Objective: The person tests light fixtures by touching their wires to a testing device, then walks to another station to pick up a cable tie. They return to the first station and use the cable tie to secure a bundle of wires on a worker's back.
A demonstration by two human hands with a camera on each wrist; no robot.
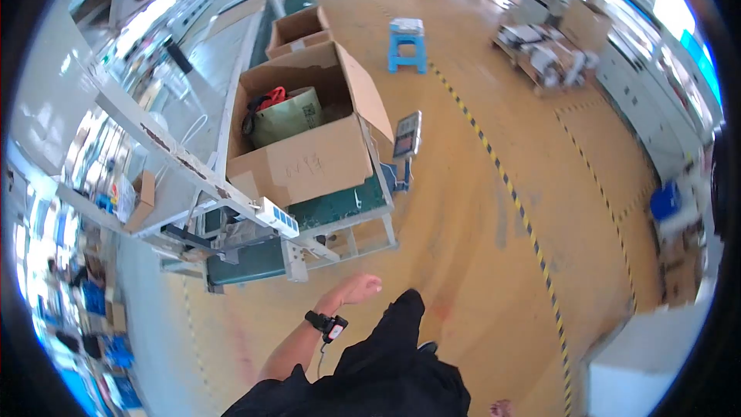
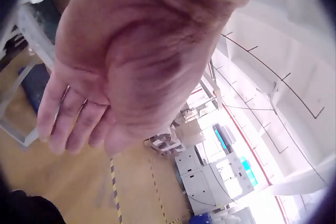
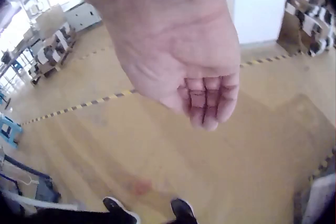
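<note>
My left hand [image 1: 357, 290] hangs in front of my body, holding nothing, just short of the metal frame's near end. In the left wrist view its palm [image 2: 142, 71] shows with the fingers loosely bent. At the bottom edge of the head view only a small part of my right hand [image 1: 500, 408] appears. The right wrist view shows that hand's fingers [image 3: 210, 98] loosely curled over the floor with nothing in them. Nearest to the left hand stands a bench with a green top [image 1: 340, 210], bearing an open cardboard box [image 1: 309, 170] that holds a green bag [image 1: 287, 119].
A second box [image 1: 299, 29] sits behind the first. Beside the bench is a scale display [image 1: 407, 135]. Farther off are a blue stool [image 1: 407, 50] and a loaded pallet [image 1: 548, 54]. Yellow-black tape [image 1: 502, 170] runs along the floor. A white power strip [image 1: 276, 217] is fixed to the frame.
</note>
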